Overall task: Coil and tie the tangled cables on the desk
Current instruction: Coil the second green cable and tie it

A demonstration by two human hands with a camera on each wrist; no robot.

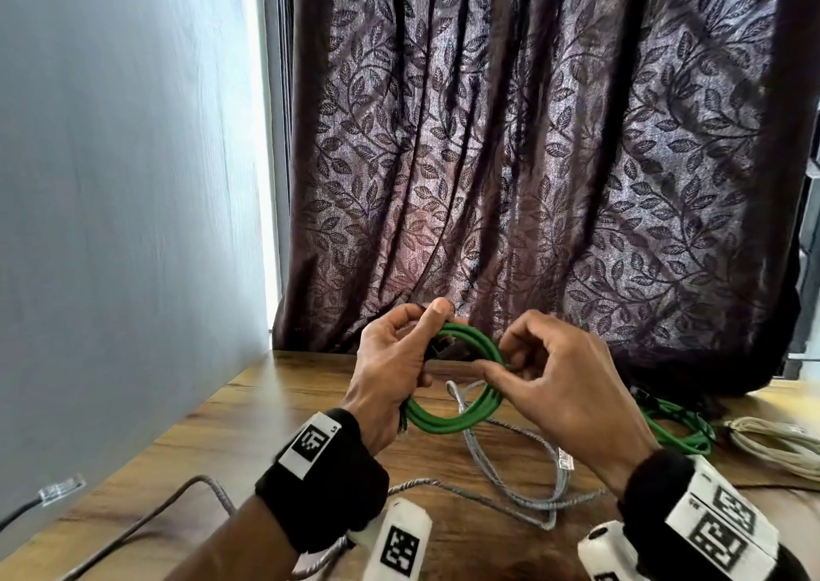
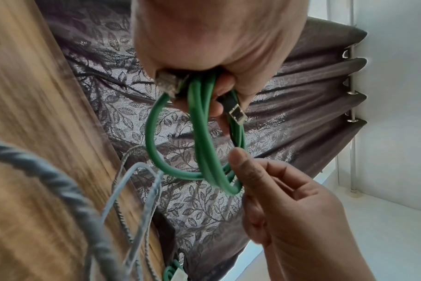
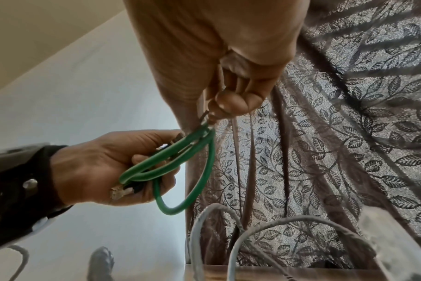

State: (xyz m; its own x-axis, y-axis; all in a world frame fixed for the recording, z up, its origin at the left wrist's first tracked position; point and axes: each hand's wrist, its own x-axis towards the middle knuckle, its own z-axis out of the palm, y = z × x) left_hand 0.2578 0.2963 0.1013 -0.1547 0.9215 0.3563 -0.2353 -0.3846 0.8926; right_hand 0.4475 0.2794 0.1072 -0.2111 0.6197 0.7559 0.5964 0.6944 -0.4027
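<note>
Green coil (image 1: 448,416) – part held hidden inside left hand (image 1: 390,372). What right hand (image 1: 563,389) fingertips pinch at coil – too small to tell. Grey cable (image 1: 523,487) cut off at bottom edge; desk (image 2: 36,133) blurred in left wrist view.

A coiled cable (image 1: 448,420) hangs above the desk (image 1: 230,429), held between the left hand (image 1: 390,372) and right hand (image 1: 559,385). Beneath it a loose cable (image 1: 510,487) sprawls on the desk; two more cable bundles (image 1: 692,434) lie right. A curtain (image 1: 532,158) hangs behind.
</note>
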